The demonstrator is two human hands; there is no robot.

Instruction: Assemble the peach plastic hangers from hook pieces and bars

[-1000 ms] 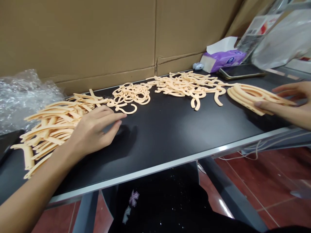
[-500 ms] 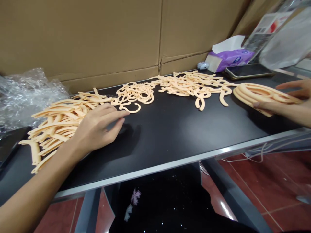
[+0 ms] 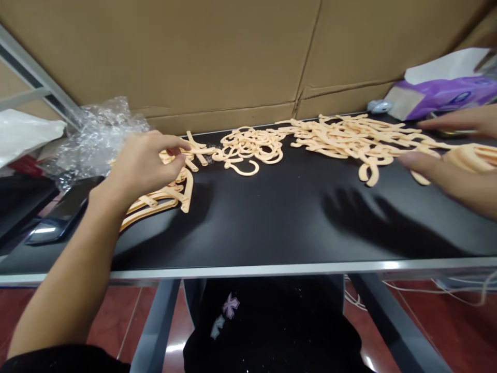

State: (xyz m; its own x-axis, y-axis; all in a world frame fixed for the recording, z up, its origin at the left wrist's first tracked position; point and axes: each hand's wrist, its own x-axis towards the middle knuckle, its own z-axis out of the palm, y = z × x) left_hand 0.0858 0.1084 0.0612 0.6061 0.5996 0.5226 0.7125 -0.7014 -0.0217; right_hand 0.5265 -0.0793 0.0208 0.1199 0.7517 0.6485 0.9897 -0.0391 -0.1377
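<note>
My left hand (image 3: 145, 163) hovers over a pile of long, curved peach plastic hanger arms (image 3: 157, 199) at the left. Its thumb and forefinger are apart, and no piece shows between them; the other fingers are partly hidden. At the right edge is my right hand (image 3: 462, 160), smeared by motion, with fingers and thumb spread and nothing in the gap. Beyond its thumb lies a stack of peach hanger pieces (image 3: 471, 155), partly cut off by the frame. Peach hanger hooks (image 3: 252, 145) form a small heap in the middle. Right of them spreads a heap of wavy peach pieces (image 3: 345, 137).
The black table (image 3: 256, 223) has a metal front edge. Cardboard (image 3: 202, 57) stands along its back. At the left are crumpled clear plastic wrap (image 3: 97, 129) and a dark phone-like slab (image 3: 64, 212). A purple tissue pack (image 3: 446, 96) sits at the back right.
My right hand has come off the stack of hanger pieces, fingers spread. My left hand has risen from beside the hooks to above the hanger-arm pile. The view has swung left.
</note>
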